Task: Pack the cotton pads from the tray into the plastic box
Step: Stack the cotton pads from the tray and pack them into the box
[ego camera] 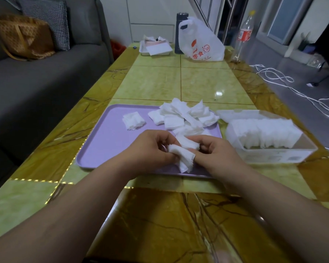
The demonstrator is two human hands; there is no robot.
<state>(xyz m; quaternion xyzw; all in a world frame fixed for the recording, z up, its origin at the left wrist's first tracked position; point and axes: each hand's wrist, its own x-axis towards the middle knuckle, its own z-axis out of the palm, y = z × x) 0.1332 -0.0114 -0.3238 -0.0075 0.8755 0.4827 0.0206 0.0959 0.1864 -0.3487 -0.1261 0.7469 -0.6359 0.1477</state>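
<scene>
Reaching in from six o'clock, the left hand (pixel 152 149) and right hand (pixel 217 152) met knuckles-up over the near edge of the lilac tray (pixel 106 145). Their curled fingers pinched a small bundle of cotton pads (pixel 184 158) between them. A heap of loose pads (pixel 184 114) lay at the hands' twelve o'clock. The plastic box (pixel 273 156), partly filled with pads, sat at the tray's three o'clock. At the table's far end, a white bag (pixel 199 44) bore red print, partly legible as "零食".
</scene>
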